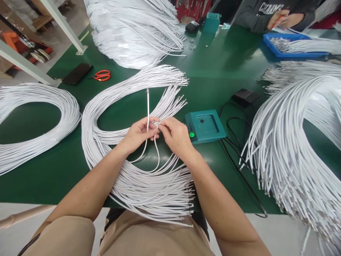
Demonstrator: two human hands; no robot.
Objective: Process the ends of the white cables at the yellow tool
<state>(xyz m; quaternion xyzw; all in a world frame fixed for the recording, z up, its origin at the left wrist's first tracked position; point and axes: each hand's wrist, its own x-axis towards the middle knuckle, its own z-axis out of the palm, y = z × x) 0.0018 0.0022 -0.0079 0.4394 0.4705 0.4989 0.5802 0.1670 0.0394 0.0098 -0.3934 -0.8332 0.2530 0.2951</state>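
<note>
My left hand (142, 131) is closed around a white cable (148, 106), whose stripped end points up above the fingers. Close beside it, my right hand (174, 133) pinches a white cable near its end, the fingertips of both hands almost meeting. Two cable lengths (158, 153) hang below the hands and curve down to the bundle. A large looped bundle of white cables (90, 124) lies around and under my hands, its loose ends fanned to the right. Just right of my right hand sits a teal device (206, 126) with a lit green button.
Another cable coil (64, 103) lies left, a big stack (128, 32) behind, and a large heap (287, 142) right. Red-handled scissors (102, 75) and a dark phone (77, 73) lie far left. A black lead (239, 174) crosses the green table. A co-worker's hands (286, 19) are beyond a blue tray (282, 53).
</note>
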